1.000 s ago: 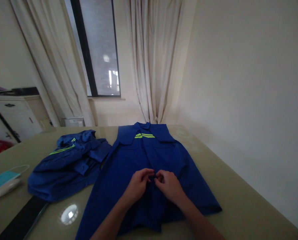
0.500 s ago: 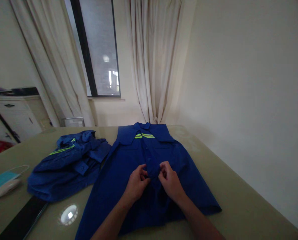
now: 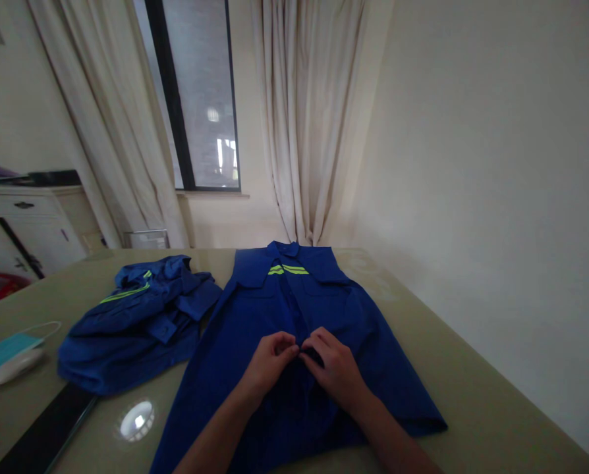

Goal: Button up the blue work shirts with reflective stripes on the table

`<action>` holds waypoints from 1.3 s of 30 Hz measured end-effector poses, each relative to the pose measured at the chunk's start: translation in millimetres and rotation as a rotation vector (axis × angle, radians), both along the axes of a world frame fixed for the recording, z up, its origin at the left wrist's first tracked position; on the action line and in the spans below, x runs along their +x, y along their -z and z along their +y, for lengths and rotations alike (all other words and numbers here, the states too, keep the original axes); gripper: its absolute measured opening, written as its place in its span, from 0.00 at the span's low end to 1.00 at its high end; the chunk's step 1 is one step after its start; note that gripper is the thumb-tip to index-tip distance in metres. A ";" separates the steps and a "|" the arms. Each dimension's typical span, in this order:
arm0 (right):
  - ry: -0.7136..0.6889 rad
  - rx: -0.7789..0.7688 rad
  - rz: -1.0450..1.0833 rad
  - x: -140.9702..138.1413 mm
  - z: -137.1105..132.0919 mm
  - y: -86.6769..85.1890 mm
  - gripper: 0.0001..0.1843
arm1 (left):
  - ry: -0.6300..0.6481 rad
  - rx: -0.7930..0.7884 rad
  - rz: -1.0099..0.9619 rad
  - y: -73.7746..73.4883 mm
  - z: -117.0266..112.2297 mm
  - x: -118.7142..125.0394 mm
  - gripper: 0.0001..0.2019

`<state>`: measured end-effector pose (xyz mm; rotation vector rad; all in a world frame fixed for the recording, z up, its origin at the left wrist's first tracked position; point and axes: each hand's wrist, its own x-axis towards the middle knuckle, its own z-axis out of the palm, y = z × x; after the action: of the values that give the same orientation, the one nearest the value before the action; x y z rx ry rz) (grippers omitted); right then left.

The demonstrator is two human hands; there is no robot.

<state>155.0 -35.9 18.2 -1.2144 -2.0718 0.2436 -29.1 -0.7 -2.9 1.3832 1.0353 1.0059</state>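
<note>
Head view: your left hand (image 3: 271,362) and right hand (image 3: 335,368) nearly meet, each grip pinching the front opening of a blue work jacket (image 3: 267,316) spread collar-away on the tabletop (image 3: 477,408). Just to its left lies a rumpled blue jacket (image 3: 126,345), near a light-blue face mask (image 3: 8,350).

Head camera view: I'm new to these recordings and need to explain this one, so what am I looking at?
There's no machine here: a person's bare left hand and right hand are working. The camera sits on their head, looking forward and down. A blue garment is spread on the table; both hands' fingertips are at its front opening, though it's too dark to see their exact grip. To the left lie a crumpled blue garment and a face mask.
</note>
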 end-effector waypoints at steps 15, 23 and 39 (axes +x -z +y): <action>-0.030 0.029 0.056 -3.6 -3.3 -1.6 0.08 | -0.182 0.069 -0.064 -1.7 -13.1 12.8 0.13; 0.060 -0.070 0.203 -3.7 -2.3 -2.4 0.06 | -0.201 0.133 0.053 -9.1 -17.8 14.1 0.12; 0.093 -0.205 0.336 18.4 23.4 18.4 0.20 | 0.105 0.587 0.981 -6.9 -37.4 14.4 0.25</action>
<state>173.4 -12.6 -0.2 -1.2872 -1.7275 0.5872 -14.7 -38.1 4.0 2.5172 1.3809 0.5268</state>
